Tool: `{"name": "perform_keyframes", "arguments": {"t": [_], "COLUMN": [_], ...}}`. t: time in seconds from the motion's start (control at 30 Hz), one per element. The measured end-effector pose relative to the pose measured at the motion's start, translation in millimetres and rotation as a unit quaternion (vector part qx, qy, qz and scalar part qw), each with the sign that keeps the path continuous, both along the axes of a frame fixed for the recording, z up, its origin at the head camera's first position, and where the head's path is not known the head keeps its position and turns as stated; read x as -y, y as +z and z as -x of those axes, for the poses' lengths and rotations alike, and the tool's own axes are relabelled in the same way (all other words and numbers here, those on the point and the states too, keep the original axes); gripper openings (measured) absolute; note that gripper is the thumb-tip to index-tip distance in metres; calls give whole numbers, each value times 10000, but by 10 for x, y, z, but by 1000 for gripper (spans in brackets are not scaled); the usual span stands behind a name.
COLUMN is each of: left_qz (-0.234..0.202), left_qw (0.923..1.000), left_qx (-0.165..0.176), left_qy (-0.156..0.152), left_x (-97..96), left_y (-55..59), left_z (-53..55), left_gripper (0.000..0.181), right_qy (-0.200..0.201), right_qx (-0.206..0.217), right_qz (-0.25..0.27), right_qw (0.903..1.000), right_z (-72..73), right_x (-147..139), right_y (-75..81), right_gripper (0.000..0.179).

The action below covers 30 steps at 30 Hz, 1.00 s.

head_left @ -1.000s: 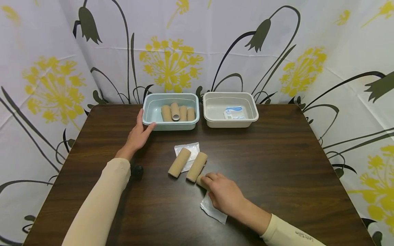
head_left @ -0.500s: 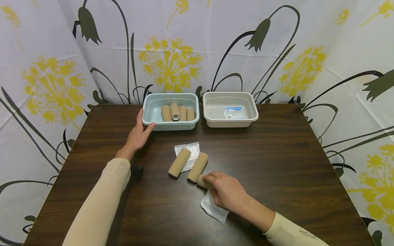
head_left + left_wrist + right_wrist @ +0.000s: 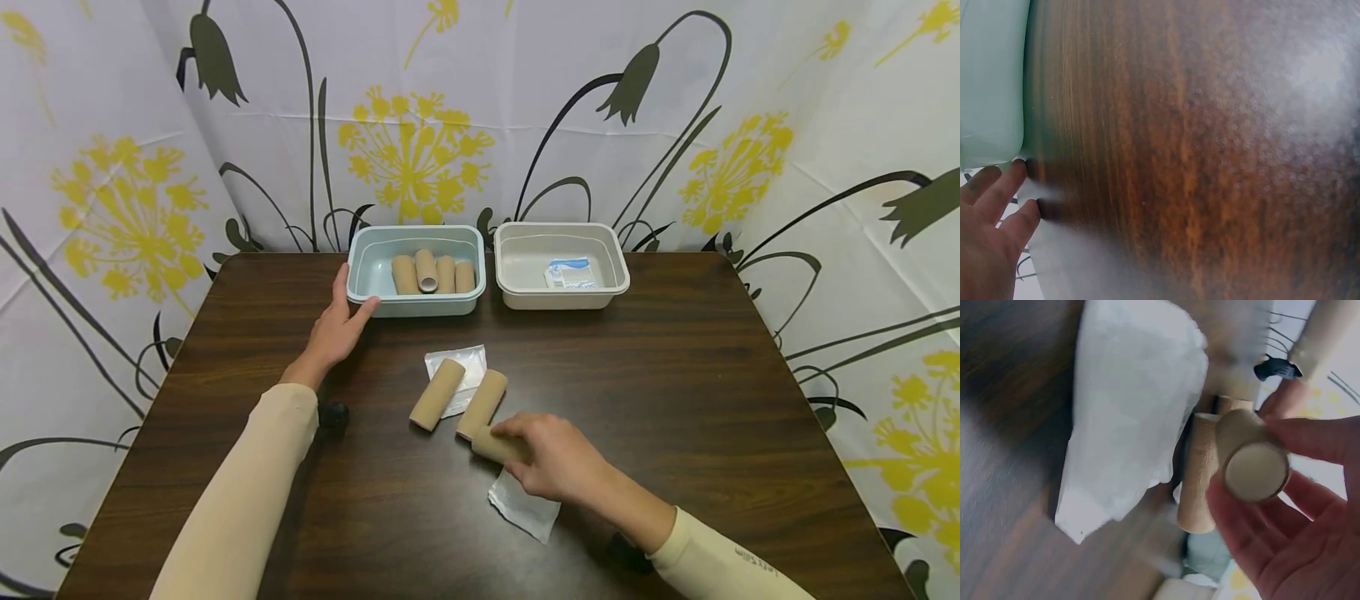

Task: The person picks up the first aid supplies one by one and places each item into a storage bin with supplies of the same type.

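In the head view my right hand [image 3: 558,457] grips a cardboard tube [image 3: 498,447] by its sides; the right wrist view looks into the tube's round end [image 3: 1256,471]. Two more tubes lie close by on the table: a middle tube [image 3: 482,404], overlapped by the held one, and a left tube [image 3: 438,395] partly over a white packet [image 3: 471,363]. At the left front corner of the pale blue bin [image 3: 420,309], my left hand [image 3: 333,333] rests with thumb and fingers spread along the rim. Several short tubes [image 3: 446,276] stand or lean inside that bin.
Right of the blue bin stands a beige bin [image 3: 558,302] holding a blue and white packet [image 3: 571,273]. A torn silvery wrapper [image 3: 524,505] lies on the dark wooden table [image 3: 675,375] just below my right hand. A flowered curtain [image 3: 480,108] hangs behind the table.
My right hand has raised the tube slightly off its former spot and shifted a little up and right, showing more of it. The middle tube has nudged slightly right. My left hand stays put.
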<state>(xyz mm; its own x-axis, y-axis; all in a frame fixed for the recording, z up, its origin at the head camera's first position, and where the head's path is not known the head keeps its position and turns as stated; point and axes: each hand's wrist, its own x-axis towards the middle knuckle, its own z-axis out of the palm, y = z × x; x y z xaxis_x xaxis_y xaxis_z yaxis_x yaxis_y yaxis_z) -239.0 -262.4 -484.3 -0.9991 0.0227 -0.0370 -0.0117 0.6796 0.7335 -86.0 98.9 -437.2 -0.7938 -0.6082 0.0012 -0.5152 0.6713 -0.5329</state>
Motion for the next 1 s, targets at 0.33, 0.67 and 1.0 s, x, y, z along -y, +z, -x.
{"name": "perform_keyframes", "arguments": {"t": [0.33,0.67,1.0], "left_qz": [23,22,-16], "left_qw": [10000,10000,10000], "left_qx": [80,86,26], "left_qy": [9,36,19], "left_x": [-1,0,-6], "left_y": [-10,0,-12], "left_z": [9,19,15], "left_gripper": [84,84,84], "right_qy": [-858,-1746,-2073], "right_qx": [2838,4717,4489], "right_qz": [2439,3952,4368], "right_qw": [9234,7686,7515], "right_z": [366,731,1058], "right_x": [11,197,562], "right_y": [6,59,81], "right_gripper": [41,53,42]}}
